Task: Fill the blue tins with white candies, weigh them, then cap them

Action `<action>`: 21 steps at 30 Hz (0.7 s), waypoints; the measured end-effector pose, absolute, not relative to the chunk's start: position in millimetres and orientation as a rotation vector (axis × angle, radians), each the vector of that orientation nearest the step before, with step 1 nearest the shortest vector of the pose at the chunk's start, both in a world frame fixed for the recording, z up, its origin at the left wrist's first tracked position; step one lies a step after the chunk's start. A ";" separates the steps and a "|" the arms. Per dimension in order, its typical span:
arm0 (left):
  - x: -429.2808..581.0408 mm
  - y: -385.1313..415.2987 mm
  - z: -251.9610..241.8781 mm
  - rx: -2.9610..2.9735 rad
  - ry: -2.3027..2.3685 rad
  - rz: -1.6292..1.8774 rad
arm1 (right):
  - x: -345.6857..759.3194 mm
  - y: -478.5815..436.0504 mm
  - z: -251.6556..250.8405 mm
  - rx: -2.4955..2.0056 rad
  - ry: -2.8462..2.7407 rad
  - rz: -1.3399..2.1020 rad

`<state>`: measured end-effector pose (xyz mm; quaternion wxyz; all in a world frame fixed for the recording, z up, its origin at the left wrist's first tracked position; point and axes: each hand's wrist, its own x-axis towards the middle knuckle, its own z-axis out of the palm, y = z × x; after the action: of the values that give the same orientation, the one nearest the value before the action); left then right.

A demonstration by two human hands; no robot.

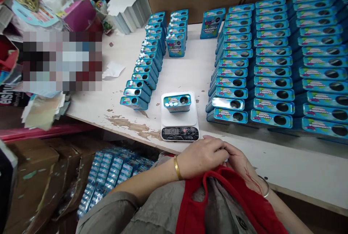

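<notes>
The left hand (201, 158) and right hand (239, 163) are being held together over red fabric (209, 190) at the table's front edge, their fingers pressed close; whether anything is being pinched cannot be told. Just beyond them, a blue metal candy tin (177, 103) is being weighed on a white digital scale (179, 118). Rows of matching tins (273, 106) are being displayed across the chipped white table (185, 74).
</notes>
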<state>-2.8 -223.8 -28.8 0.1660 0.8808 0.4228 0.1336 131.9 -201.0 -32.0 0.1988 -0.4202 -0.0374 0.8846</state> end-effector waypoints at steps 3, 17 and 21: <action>-4.8 -225.2 -31.0 2.473 1.229 0.397 | 129.5 -202.9 -34.4 -1.176 -0.009 2.494; -6.4 -225.6 -29.4 2.455 1.264 0.386 | 128.0 -202.8 -35.6 -1.207 0.211 2.490; -12.1 -223.8 -22.0 2.490 1.275 0.522 | 128.0 -203.7 -41.4 -1.142 0.120 2.459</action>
<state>-12.1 -223.8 -22.0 0.1474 0.8654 0.4432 0.1816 128.0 -203.7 -41.4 0.2120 -0.4112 0.0434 0.8855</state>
